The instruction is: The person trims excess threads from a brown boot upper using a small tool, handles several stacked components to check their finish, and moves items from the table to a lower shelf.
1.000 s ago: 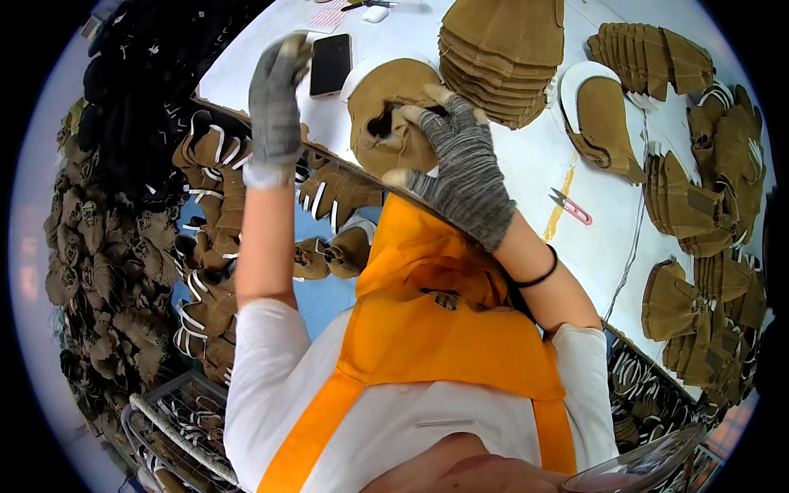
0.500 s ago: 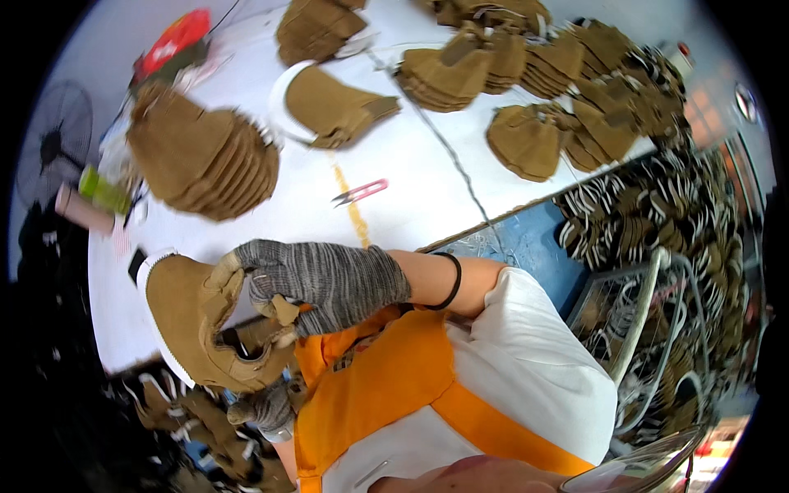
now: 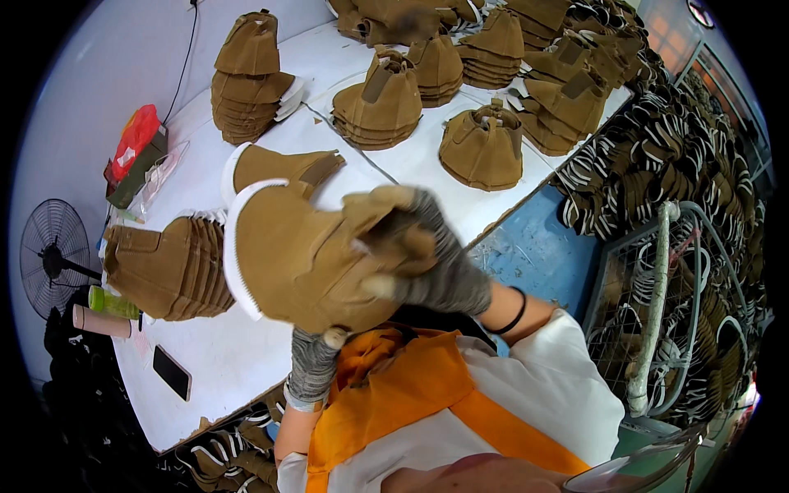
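A brown shoe upper [image 3: 283, 246] with a white strip along its curved edge is held up in front of me, over the white table. My right hand [image 3: 444, 259], in a grey knit glove with tan fingertips, grips its ankle opening, fingers and thumb closed round the fabric. Below the upper, my left hand [image 3: 314, 361], gloved too, holds its lower side; the thumb shows, while the other fingers are hidden behind the piece. Just behind lies another upper [image 3: 267, 168] with a white edge. To the left sits a nested stack of uppers [image 3: 168, 267].
A black phone [image 3: 172, 372] lies near the white table's [image 3: 238, 361] front left edge. Beyond are cups [image 3: 111, 304], a fan [image 3: 53, 259] and a box with a red bag [image 3: 136, 148]. Several upper stacks [image 3: 378, 103] fill the back. A wire cart [image 3: 641, 304] stands at right.
The upper has risen and moved right with my right hand, from the table's front edge. My left hand has come up beneath it. The view has shifted, and the red-handled thread snips are out of sight.
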Demonstrator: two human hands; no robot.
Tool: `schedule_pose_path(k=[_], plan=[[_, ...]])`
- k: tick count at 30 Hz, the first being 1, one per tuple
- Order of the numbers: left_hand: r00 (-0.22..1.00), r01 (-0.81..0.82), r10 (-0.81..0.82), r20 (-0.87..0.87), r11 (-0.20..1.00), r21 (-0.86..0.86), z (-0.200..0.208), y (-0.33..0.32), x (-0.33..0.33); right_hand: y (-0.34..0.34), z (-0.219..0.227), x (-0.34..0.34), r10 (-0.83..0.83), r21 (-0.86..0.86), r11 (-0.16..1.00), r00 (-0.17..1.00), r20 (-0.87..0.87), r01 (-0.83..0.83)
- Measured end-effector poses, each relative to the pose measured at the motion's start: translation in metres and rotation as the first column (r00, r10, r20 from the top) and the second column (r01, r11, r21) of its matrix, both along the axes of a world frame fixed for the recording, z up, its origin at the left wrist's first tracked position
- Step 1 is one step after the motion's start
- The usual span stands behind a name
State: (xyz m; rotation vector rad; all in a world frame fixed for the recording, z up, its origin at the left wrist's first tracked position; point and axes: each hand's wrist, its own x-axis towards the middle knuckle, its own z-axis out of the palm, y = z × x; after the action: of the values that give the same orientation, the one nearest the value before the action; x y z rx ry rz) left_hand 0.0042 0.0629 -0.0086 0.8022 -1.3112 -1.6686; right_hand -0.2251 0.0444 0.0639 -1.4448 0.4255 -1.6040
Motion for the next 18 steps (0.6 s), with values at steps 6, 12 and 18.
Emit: schedule_pose_path(k=[6,12,18], plan=[[0.954,0.06,-0.007,0.298,0.984,-0.166,0.012,-0.014,-0.01,-0.091,0.093,-0.147,-0.799,-0.504,0.584,0.56,-0.219,0.636],[0.815,-0.163,0.367,0.449,0.887,-0.431,-0.02,-0.019,0.0,-0.238,0.142,-0.241,-0.701,-0.478,0.67,0.696,-0.154,0.569],[0.848,-0.207,0.32,0.422,0.934,-0.292,-0.035,-0.02,-0.011,-0.352,0.064,-0.298,-0.715,-0.451,0.622,0.232,-0.659,0.64]])
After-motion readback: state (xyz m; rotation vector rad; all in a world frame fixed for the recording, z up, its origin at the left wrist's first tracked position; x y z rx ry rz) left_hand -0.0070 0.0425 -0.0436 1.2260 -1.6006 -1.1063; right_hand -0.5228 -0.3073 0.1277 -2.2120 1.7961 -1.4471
